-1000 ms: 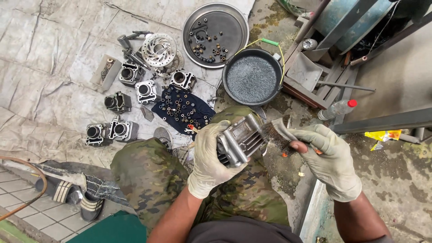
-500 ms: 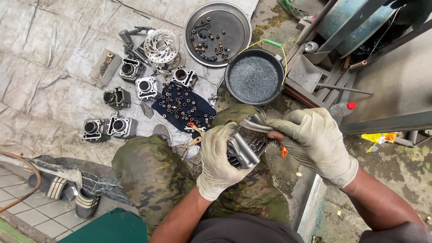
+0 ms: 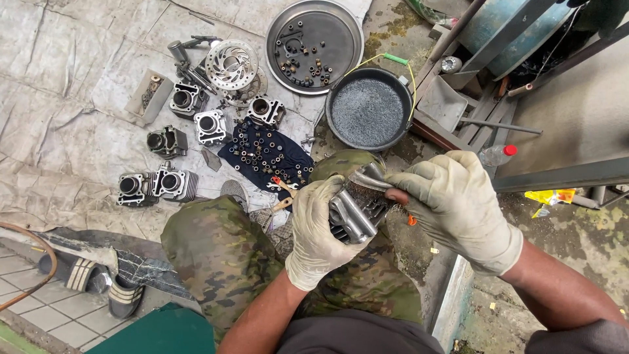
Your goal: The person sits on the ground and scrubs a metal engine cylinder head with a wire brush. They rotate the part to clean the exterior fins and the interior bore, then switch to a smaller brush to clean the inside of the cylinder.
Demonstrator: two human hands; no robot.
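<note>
Person crouches over a grey tarp (image 3: 59,98) on the floor, camo trousers (image 3: 216,255), both hands in pale gloves. Left hand (image 3: 319,229) wraps around a finned metal engine cylinder (image 3: 357,213), fingers curled tight on its side, holding it above the knees, approx. centre of view, between the 2 hands. Right hand (image 3: 458,203) is clenched on a wire brush (image 3: 367,180); bristle end sits against the top of the cylinder, touching it. Brush handle is mostly hidden inside the glove, so can't tell its shape.

On the tarp, left of the hands, lie 6 more cylinder blocks: 2 side by side (image 3: 157,185) nearest the knee, 1 dark one (image 3: 165,141) above those, 3 more (image 3: 211,124) further up. A dark cloth (image 3: 265,154) w/ many small brass-coloured bushings is spread just beside the left knee. Above that, a brake disc (image 3: 230,64), then a round steel tray (image 3: 314,42) holding small black bits. Right of the tray, a black pan (image 3: 369,111) full of grey grit w/ a yellow-green wire handle. A clear bottle w/ red cap (image 3: 496,155) lies near the right hand, by a metal frame. Bottom left: 2 striped sandals (image 3: 98,282) on the tiles.
</note>
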